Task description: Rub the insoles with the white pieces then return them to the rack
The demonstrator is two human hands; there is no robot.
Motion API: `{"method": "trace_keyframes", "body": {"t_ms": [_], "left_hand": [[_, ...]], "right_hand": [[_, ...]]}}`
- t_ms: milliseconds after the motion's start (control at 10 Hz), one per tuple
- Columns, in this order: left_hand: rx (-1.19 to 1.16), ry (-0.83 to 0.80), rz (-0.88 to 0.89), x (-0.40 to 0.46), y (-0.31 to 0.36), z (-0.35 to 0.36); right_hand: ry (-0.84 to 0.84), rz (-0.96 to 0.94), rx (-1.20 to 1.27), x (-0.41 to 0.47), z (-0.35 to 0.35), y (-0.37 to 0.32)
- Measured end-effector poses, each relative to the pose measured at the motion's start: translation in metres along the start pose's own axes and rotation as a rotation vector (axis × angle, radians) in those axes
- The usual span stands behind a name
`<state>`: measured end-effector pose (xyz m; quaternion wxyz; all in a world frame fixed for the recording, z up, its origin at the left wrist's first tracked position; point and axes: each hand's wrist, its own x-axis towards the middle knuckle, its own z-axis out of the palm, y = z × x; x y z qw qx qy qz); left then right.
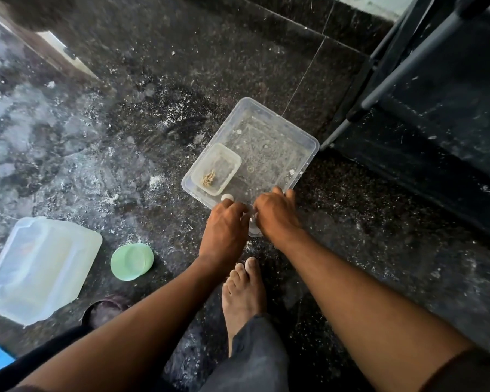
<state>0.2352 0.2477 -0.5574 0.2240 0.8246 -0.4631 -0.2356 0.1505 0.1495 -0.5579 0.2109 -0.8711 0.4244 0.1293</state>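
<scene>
In the head view, both hands meet at the near edge of the clear tub [306, 142] on the dusty floor. The left hand [225, 222] and right hand [276, 212] curl around a small clear thing [253, 229] between them. One white piece [227, 197] lies beside the left hand. No insole is visible; the rack [408, 66] stands right. The small thing may slip and scatter pieces.

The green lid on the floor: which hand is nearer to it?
Left. The left hand sits at the clear tub's near edge, up and to the right of the green lid; the right hand lies farther right, beyond the left.
</scene>
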Motion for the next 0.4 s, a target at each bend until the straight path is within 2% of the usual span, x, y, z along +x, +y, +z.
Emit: {"method": "trace_keyframes", "body": {"t_ms": [200,300,400], "left_hand": [[0.006,0.003,0.029,0.011,0.004,-0.01],[0.026,0.032,0.066,0.016,0.01,-0.018],[0.08,0.021,0.106,0.028,0.021,-0.029]], "right_hand": [[0.103,-0.04,0.19,0.003,-0.015,0.009],[0.143,-0.062,0.221,0.005,-0.033,0.014],[0.227,-0.094,0.153,0.005,-0.054,0.018]]}}
